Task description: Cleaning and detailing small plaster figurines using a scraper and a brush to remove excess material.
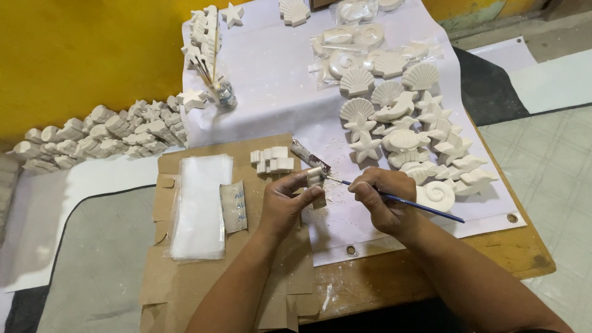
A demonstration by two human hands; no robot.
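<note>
Left hand grips a small white plaster figure, fingers curled round it, held just above the counter. Right hand pinches a thin blue-handled paintbrush; the bristle end meets the figure, the handle runs out past the wrist to the right. The hands are close together, not touching.

Under and nearest the left forearm: flat brown cardboard sheet, creased, with torn notches along its edge. Under the right hand: white plastic sheet with metal eyelets at its near edge, dusted with white crumbs by the figure. The worn wooden counter shows bare past the sheet, near the right elbow.

Left of the left hand, on the cardboard: two small white sachets, then a stack of clear glossy plastic bags.

Just beyond the left hand: a cluster of small white plaster pieces, blocky, matte. Beside it a crumpled silver foil tube lies slantwise, close to the figure.

Beyond and right of the right hand: a crowded heap of white plaster shells and starfish, ribbed fans, spirals, five-pointed stars, chalky and unpainted. Farther on, some are sealed in clear bags.

Far beyond the left hand: a small glass jar holding brushes, more stacked figures behind it. Far left, a row of white plaster pieces along the yellow wall.
</note>
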